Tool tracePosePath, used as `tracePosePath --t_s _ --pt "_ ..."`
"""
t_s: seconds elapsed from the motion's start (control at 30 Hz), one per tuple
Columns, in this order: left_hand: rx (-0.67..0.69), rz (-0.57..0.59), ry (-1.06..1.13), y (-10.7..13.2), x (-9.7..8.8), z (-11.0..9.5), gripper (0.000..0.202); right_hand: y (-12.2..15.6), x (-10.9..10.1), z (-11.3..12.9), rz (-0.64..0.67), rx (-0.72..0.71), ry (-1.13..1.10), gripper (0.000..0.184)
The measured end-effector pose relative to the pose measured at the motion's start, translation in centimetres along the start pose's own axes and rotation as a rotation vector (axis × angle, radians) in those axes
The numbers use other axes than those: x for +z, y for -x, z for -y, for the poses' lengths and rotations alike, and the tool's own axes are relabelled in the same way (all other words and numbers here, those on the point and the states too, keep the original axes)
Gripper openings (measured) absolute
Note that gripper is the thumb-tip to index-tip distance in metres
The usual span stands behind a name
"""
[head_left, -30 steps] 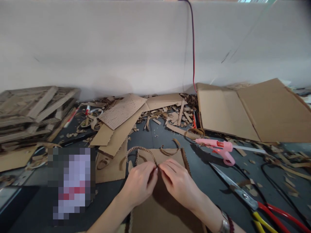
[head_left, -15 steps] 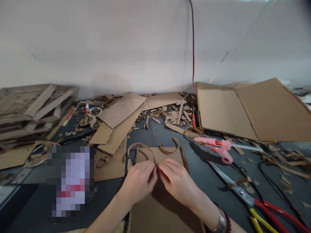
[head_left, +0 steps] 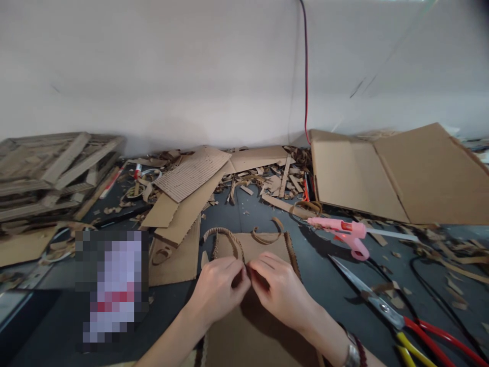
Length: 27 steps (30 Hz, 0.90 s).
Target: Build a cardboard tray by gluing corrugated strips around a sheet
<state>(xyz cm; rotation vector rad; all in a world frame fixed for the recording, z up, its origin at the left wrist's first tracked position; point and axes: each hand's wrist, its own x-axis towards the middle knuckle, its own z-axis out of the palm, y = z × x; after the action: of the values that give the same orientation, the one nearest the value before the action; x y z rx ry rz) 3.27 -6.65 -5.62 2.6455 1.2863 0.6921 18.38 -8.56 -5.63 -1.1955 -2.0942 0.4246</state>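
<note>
A thin corrugated cardboard strip (head_left: pixel 226 232) arches up and to the left from between my fingertips. My left hand (head_left: pixel 221 283) pinches it, the fingers closed. Right beside it, my right hand (head_left: pixel 277 285) is closed in a pinch at the same spot, fingertips nearly touching the left ones; the strip's end is hidden there. Both hands are above a large cardboard panel (head_left: pixel 263 336) with ridged strips along its side edges. A curled paper strip (head_left: pixel 267 238) lies at the panel's far end.
To the right lie a pink glue gun (head_left: pixel 344 229) with a glue stick in it and large scissors (head_left: pixel 382 306) with red handles. Cardboard sheets (head_left: pixel 183 219) overlap at left. A folded cardboard piece (head_left: pixel 359 173) leans at the back right. Scraps (head_left: pixel 273 183) litter the table before the wall.
Both hands keep their pinch at nearly the same place over the panel. The arched strip sits slightly lower and the view has shifted a little.
</note>
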Motion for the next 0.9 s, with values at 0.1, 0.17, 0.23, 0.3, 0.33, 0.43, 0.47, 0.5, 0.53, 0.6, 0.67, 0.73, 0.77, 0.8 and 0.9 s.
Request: tracePosePath --t_s 0.1,0.17,0.23,0.3,0.33,0.43,0.47,0.5,0.53,0.6,0.67,0.73,0.77,0.8,0.9 --pt "-0.011 -0.003 0.015 0.05 0.05 0.06 0.025 0.00 -0.07 -0.05 -0.005 0.037 -0.049 0.020" --pt "-0.017 -0.001 0.025 0.08 0.03 0.09 0.025 -0.06 -0.18 -0.09 -0.010 0.044 -0.062 0.018" --pt "-0.022 0.000 0.034 0.12 -0.02 0.11 0.025 -0.15 -0.33 -0.11 -0.004 0.041 -0.060 0.016" --pt "-0.022 0.001 0.042 0.17 -0.03 0.11 0.026 -0.23 -0.47 -0.10 0.024 0.030 -0.017 0.015" --pt "-0.020 0.001 0.046 0.19 -0.03 0.11 0.026 -0.27 -0.53 -0.09 0.045 0.018 0.023 0.015" --pt "-0.003 0.001 0.055 0.23 0.05 0.06 0.026 -0.31 -0.61 -0.09 0.099 -0.023 0.163 0.015" --pt "0.004 -0.001 0.057 0.22 0.08 0.05 0.026 -0.32 -0.62 -0.10 0.111 -0.035 0.196 0.015" --pt "0.010 -0.002 0.058 0.20 0.09 0.04 0.026 -0.32 -0.62 -0.11 0.121 -0.043 0.218 0.015" --pt "0.016 -0.004 0.058 0.18 0.09 0.03 0.026 -0.32 -0.62 -0.10 0.131 -0.048 0.231 0.015" --pt "0.028 -0.006 0.061 0.11 0.05 0.04 0.026 -0.32 -0.64 -0.06 0.148 -0.056 0.236 0.014" --pt "0.040 -0.006 0.064 0.05 -0.04 0.06 0.026 -0.32 -0.69 0.00 0.161 -0.058 0.230 0.013" --pt "0.051 -0.007 0.069 0.02 -0.14 0.06 0.026 -0.33 -0.76 0.04 0.172 -0.060 0.222 0.013" --pt "0.056 -0.007 0.072 0.00 -0.18 0.06 0.026 -0.33 -0.79 0.05 0.175 -0.060 0.216 0.014" --pt "0.059 -0.008 0.075 0.00 -0.21 0.05 0.027 -0.33 -0.81 0.04 0.176 -0.060 0.211 0.014" --pt "0.059 -0.014 0.084 -0.01 -0.28 0.01 0.027 -0.36 -0.79 -0.05 0.171 -0.056 0.194 0.015"
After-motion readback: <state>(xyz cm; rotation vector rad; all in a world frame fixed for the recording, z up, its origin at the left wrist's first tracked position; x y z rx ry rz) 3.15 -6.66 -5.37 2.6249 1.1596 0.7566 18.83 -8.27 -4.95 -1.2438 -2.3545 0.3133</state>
